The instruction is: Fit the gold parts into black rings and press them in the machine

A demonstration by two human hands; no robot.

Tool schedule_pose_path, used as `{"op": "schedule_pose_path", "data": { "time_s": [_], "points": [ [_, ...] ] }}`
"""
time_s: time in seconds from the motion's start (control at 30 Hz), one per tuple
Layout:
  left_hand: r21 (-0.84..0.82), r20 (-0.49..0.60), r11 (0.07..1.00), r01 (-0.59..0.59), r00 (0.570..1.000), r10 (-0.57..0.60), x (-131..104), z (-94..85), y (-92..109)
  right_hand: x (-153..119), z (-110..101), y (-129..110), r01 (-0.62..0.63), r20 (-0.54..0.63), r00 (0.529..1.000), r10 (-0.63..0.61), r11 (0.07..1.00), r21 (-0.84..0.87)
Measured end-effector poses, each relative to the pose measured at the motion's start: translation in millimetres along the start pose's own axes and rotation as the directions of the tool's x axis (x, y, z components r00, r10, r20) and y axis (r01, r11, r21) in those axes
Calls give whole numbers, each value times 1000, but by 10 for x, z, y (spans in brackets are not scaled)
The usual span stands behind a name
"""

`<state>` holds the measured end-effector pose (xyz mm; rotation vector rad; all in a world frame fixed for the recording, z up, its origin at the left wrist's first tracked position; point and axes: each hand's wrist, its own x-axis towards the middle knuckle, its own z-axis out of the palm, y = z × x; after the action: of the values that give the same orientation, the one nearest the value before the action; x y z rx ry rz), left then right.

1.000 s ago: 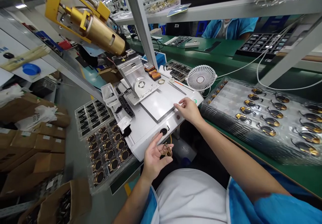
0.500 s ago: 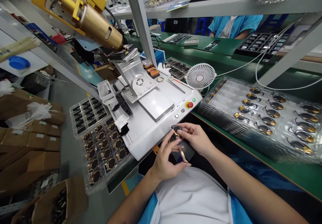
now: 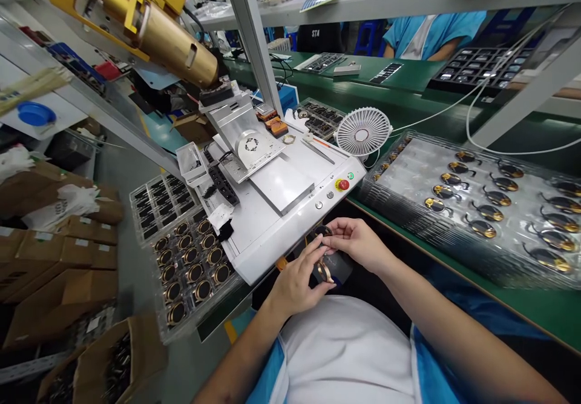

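Note:
Close to my lap, my left hand [image 3: 297, 280] holds a gold-rimmed ring-shaped part [image 3: 324, 271] between thumb and fingers. Its upper fingertips meet those of my right hand [image 3: 356, 243]. My right hand pinches a dark round part [image 3: 323, 231] just above the gold ring. Both parts are small and partly covered by fingers. Left of my hands, a clear tray [image 3: 158, 295] holds several dark discs with gold rims. To the right, a stack of clear trays [image 3: 399, 186] carries several round dark and gold parts with thin curved tails.
Ahead stands a white machine base [image 3: 267, 240] with a metal fixture [image 3: 252, 143], a red button [image 3: 344, 184] and a gold cylinder [image 3: 181, 46] above. A white fan [image 3: 363, 132] sits at its right corner. Across the green bench is a person in blue [image 3: 436, 34].
The gold ring in my left hand has turned and shows more of its round face. My hands have shifted slightly, and the whole view has moved a little.

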<state>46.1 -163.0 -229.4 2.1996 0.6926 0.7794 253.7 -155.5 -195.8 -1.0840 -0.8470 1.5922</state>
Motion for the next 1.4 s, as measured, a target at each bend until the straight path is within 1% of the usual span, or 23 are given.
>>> {"op": "schedule_pose_path", "data": {
  "time_s": [0.1, 0.23, 0.3, 0.37, 0.43, 0.47, 0.57, 0.63, 0.73, 0.8, 0.9, 1.0, 1.1, 1.2, 1.4],
  "points": [
    [-150, -32, 987, 60, 997, -65, -11, 20, 4, -1, 18, 31, 12, -25, 1000, -11, 1000, 27],
    [-396, -121, 918, 29, 989, -84, -43, 38, 5, -23, 21, 19, 20, -48, 999, -18, 999, 48],
    [-538, -173, 842, 44, 972, -161, -45, 23, -4, -46, 9, -11, 0, -45, 999, 2, 999, 37],
    [-680, -200, 731, 56, 945, -259, -29, -2, -25, -77, 6, -40, -21, -35, 999, 21, 1000, 15],
    [-772, -218, 634, 45, 918, -330, -3, -20, -53, -114, 34, -50, -49, -15, 999, 50, 999, 9],
    [-795, -224, 605, 42, 907, -358, 9, -22, -69, -134, 61, -45, -72, 0, 997, 73, 997, 19],
    [-818, -216, 571, 65, 886, -410, 25, 11, -115, -191, 189, -1, -164, 44, 986, 161, 982, 93],
    [-820, -195, 565, 88, 886, -421, 15, 51, -143, -221, 284, 38, -186, 47, 982, 181, 972, 142],
    [-818, -194, 568, 86, 889, -414, -17, 98, -180, -246, 390, 84, -114, -10, 993, 116, 984, 140],
    [-813, -208, 577, 74, 889, -408, -36, 109, -196, -250, 431, 102, -46, -54, 997, 51, 995, 87],
    [-801, -226, 595, 71, 884, -409, -47, 100, -197, -251, 469, 116, 10, -90, 996, -10, 1000, 0],
    [-790, -235, 609, 70, 883, -406, -47, 85, -183, -258, 497, 123, 26, -96, 995, -30, 999, -41],
    [-788, -250, 613, 56, 881, -402, -54, 77, -179, -263, 511, 129, 24, -88, 996, -30, 998, -66],
    [-779, -253, 624, 68, 875, -412, -73, 74, -190, -257, 511, 135, 18, -74, 997, -24, 996, -86],
    [-781, -261, 624, 38, 887, -381, -83, 64, -184, -238, 508, 146, 15, -61, 998, -21, 996, -93]
  ]
}}
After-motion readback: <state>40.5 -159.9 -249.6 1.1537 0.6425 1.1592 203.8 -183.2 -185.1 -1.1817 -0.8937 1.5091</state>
